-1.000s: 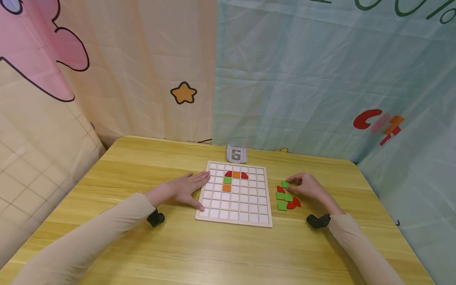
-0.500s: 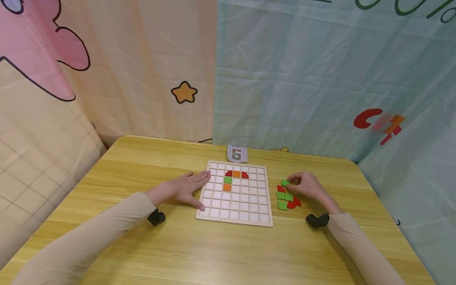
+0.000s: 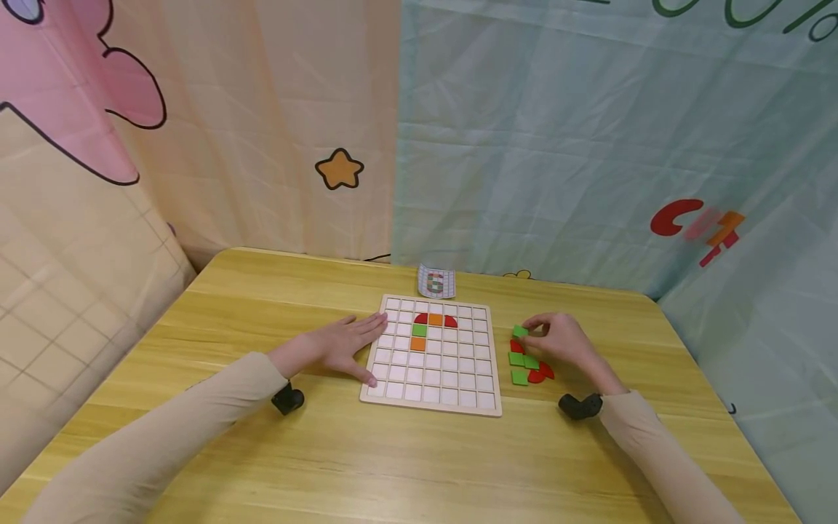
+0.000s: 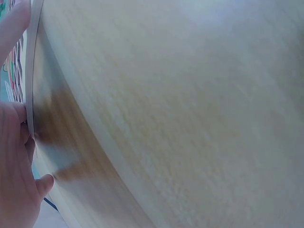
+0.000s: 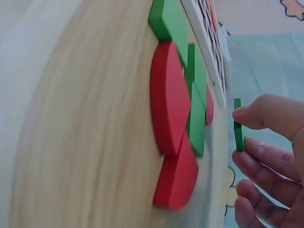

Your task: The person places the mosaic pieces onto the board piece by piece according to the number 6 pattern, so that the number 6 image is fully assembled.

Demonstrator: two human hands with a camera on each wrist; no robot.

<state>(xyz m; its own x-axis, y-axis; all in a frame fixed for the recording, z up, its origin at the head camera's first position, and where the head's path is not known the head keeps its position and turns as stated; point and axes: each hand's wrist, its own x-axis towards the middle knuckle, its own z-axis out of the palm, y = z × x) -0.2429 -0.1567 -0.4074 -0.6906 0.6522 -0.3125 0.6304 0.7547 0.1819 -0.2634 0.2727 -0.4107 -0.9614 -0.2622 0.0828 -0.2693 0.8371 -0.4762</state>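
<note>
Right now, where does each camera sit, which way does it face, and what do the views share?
Head: worn above, looking forward and down at the table, grid board and loose pieces; both sleeves and both hands show.
Left wrist: low beside the left hand, facing along the tabletop to the board's edge; blurred.
Right wrist: low by the right hand, facing the loose pieces; its fingers pinch a green tile.
Shared: head and right wrist both show that tile, raised off the table.

Your head camera is looking down over the table from afar; your wrist cameras are skimming its top, close.
</note>
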